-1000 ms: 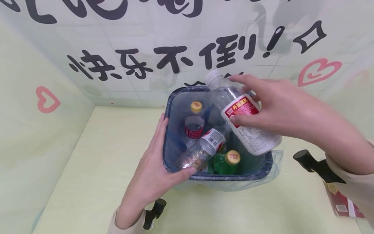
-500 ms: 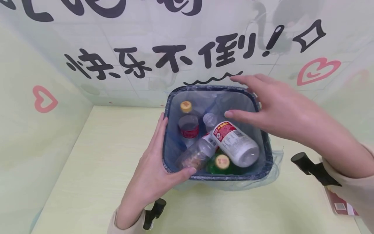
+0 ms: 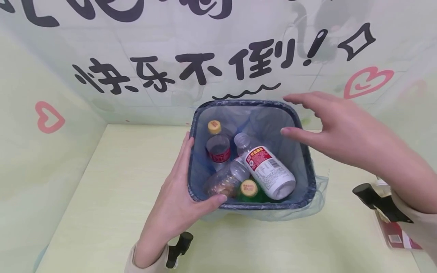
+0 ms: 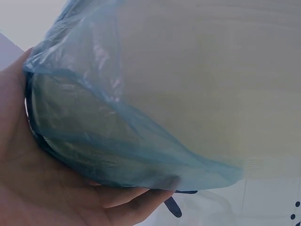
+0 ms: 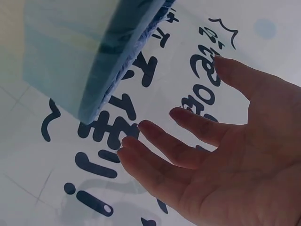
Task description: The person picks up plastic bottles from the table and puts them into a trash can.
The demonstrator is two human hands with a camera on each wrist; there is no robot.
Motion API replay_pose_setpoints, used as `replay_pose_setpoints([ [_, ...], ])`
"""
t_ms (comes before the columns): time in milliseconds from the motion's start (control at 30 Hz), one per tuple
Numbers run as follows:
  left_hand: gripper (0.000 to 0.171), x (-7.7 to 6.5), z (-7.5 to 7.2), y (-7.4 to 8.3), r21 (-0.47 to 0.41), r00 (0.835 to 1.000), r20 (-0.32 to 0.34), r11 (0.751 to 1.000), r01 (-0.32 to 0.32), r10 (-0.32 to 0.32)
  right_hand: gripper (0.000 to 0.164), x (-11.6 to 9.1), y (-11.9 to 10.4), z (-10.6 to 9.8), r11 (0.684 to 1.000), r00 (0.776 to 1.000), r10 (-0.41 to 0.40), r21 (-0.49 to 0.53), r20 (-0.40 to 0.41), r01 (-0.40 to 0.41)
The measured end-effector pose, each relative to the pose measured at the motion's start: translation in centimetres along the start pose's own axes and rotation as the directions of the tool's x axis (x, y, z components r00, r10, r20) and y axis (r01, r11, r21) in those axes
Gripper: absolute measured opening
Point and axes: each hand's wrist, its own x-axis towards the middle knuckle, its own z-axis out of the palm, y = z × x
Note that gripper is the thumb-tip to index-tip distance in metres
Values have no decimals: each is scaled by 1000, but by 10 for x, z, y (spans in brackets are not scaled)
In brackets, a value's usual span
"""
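Observation:
A dark blue trash bin (image 3: 266, 206), lined with a thin bluish plastic bag (image 4: 141, 150), stands on the pale table. My left hand (image 3: 174, 204) grips its left side, thumb over the front rim and fingers along the outer wall. Inside, a plastic bottle with a red and white label (image 3: 268, 167) lies slanted on top of the others. Beneath or beside it are a yellow-capped bottle (image 3: 218, 148), a clear bottle on its side (image 3: 223, 182) and a green bottle (image 3: 249, 188), partly hidden. My right hand (image 3: 345, 129) hovers by the bin's right rim, fingers spread, holding nothing.
Behind the bin rises a white wall (image 3: 143, 110) with large black characters and pink hearts. A red package (image 3: 397, 237) lies at the table's right edge, partly covered by the right sleeve. The pale table (image 3: 112, 167) extends left of the bin.
My right hand has let go of the red-and-white-labelled bottle, which has dropped into the bin, and has drawn back to the right. The left hand keeps its hold.

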Motion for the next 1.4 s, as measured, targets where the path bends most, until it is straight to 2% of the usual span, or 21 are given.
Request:
replay_pose_setpoints([
  [267, 117, 0, 0, -1, -17, 1000, -3, 1000, 6, -6, 72, -9, 28, 2, 998, 998, 60, 6, 5, -60],
  [500, 117, 0, 2, 1, -17, 1000, 3, 1000, 0, 0, 72, -25, 68, 3, 981, 981, 193, 23, 18, -193],
  [600, 117, -1, 1, 0, -13, 1000, 2, 1000, 0, 0, 72, -28, 79, 4, 974, 975, 222, 30, 26, -223],
  [833, 117, -1, 0, -1, -22, 1000, -8, 1000, -6, 6, 72, -34, 98, 6, 968, 968, 250, 21, 8, -250],
  [1033, 117, -2, 1, -2, -29, 1000, -11, 1000, -3, 2, 71, -39, 104, 5, 964, 965, 263, 43, -16, -262],
  [1167, 117, -1, 1, -2, -36, 1000, -8, 999, 2, -3, 71, -45, 111, 5, 958, 961, 274, 101, -40, -269],
  [1400, 117, 0, 2, -1, -31, 1000, -9, 1000, 0, 0, 69, -60, 140, 10, 944, 952, 291, 188, -97, -269],
])
